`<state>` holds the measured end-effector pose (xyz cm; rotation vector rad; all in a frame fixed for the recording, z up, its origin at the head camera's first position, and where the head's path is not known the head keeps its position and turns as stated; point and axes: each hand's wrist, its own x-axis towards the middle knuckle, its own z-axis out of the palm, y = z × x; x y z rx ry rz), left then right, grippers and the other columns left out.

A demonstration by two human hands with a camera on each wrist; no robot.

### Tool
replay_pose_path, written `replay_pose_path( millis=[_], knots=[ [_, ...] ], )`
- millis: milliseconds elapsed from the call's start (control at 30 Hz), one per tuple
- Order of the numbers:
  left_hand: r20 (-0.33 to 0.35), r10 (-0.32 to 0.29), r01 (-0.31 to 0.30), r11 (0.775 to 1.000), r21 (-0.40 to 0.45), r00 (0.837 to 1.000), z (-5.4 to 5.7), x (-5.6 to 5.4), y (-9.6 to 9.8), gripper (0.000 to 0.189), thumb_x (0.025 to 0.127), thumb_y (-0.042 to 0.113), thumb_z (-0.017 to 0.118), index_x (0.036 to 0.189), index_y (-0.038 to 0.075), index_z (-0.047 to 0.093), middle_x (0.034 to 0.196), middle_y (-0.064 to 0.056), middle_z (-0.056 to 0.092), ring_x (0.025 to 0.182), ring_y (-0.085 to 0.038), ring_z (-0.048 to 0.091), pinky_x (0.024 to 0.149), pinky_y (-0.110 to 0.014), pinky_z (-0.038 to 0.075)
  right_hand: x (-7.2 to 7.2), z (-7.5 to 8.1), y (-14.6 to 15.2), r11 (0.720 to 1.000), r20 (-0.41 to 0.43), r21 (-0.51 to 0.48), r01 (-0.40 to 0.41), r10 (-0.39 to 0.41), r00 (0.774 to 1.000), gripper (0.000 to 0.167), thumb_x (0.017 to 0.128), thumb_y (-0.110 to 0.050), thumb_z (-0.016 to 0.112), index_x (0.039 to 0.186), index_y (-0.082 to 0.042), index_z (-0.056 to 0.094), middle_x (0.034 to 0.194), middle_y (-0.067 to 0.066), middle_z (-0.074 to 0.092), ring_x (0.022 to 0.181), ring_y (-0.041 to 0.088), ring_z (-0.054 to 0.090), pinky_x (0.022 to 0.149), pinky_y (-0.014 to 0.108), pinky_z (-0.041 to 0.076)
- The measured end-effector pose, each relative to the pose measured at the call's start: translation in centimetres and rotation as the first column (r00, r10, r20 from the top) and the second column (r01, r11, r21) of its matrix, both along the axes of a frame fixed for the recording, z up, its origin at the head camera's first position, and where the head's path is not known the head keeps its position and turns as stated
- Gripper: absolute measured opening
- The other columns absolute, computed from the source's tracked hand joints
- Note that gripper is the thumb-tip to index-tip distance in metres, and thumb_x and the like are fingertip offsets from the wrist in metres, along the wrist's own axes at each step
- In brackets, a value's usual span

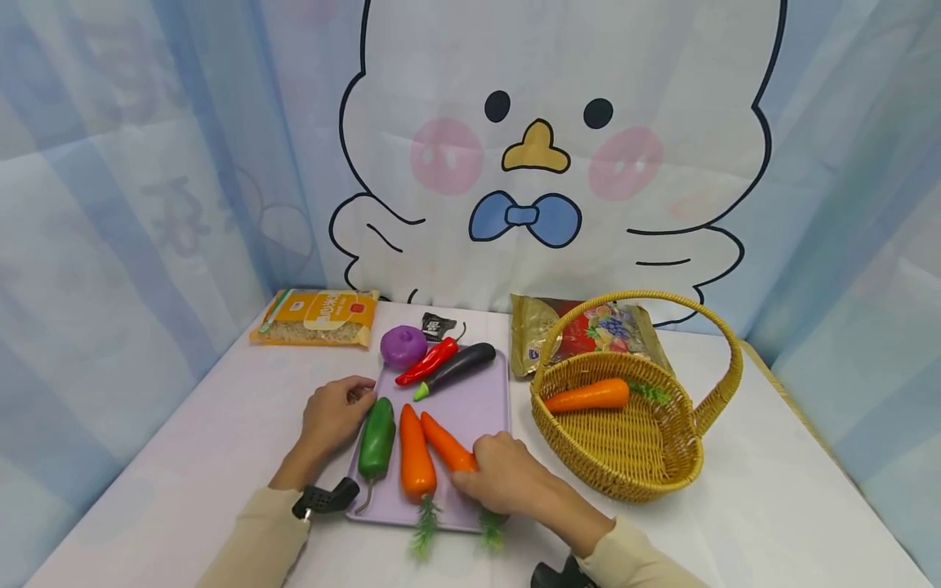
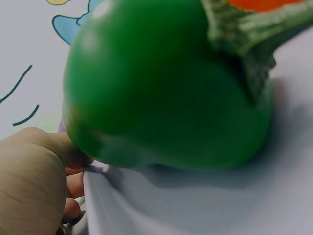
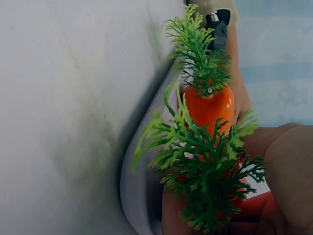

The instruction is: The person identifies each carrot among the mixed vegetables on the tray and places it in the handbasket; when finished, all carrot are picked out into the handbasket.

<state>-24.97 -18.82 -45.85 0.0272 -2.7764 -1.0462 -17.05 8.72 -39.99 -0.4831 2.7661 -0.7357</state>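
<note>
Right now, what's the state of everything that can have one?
Lilac rectangular tray: lying flat, loaded
Golden wicker basket: upright, one tapered orange carrot inside
Left hand: holding tray's edge
Right hand: gripping second carrot
Third carrot: on tray
Long green pepper: uncut
Round purple onion: uncut
Slim red chili: uncut
Dark eggplant: uncut
Yellow plastic packet: lying down
Gold-red plastic bag: lying down

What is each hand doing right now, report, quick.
Left hand: closed, holding the edge of the lilac tray.
Right hand: closed, holding a carrot near its leafy end.
</note>
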Motion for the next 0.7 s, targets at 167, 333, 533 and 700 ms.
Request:
replay_pose_path(
  millis=[167,333,533,700],
  knots=[
    [0.001,0.003,-0.003,1.000,0.000,1.000,0.1,0.1,0.1,0.031,0.093,0.023,0.063,0.117,0.006,0.074,0.086,-0.003,0.067,0.076,-0.020,0.055,0.073,-0.033,0.042,-0.2,0.6,0.8,1.000,0.001,-0.011,0.009,-0.009,1.000,0.025,0.084,-0.030,0.068,0.081,-0.006,0.062,0.064,0.004,0.056,0.051,0.016,0.052,0.047,0.030,0.043],
    [0.001,0.005,-0.005,1.000,-0.001,1.000,0.1,0.1,0.1,0.031,0.093,0.023,0.063,0.117,0.006,0.074,0.087,-0.003,0.067,0.076,-0.020,0.055,0.073,-0.033,0.042,-0.1,1.5,1.3,1.000,-0.002,-0.016,0.025,-0.025,1.000,0.028,0.084,-0.030,0.069,0.091,-0.003,0.063,0.067,0.005,0.057,0.051,0.016,0.053,0.046,0.030,0.044],
    [0.009,0.005,-0.005,1.000,-0.001,1.000,-0.1,0.0,0.0,0.031,0.094,0.023,0.063,0.118,0.007,0.073,0.087,-0.003,0.068,0.077,-0.020,0.055,0.073,-0.034,0.042,-0.5,3.5,2.3,0.999,-0.024,-0.022,0.037,-0.038,0.999,0.030,0.084,-0.028,0.071,0.095,-0.001,0.065,0.069,0.004,0.059,0.053,0.016,0.054,0.048,0.030,0.046],
    [0.003,0.001,-0.002,1.000,0.003,1.000,-0.1,0.0,-0.1,0.031,0.093,0.024,0.063,0.117,0.007,0.074,0.087,-0.002,0.068,0.076,-0.020,0.055,0.074,-0.034,0.042,-1.0,5.0,3.6,0.998,-0.070,-0.020,0.060,-0.061,0.996,0.027,0.082,-0.026,0.073,0.095,-0.002,0.067,0.070,0.003,0.059,0.058,0.017,0.054,0.053,0.030,0.045]
  ],
)
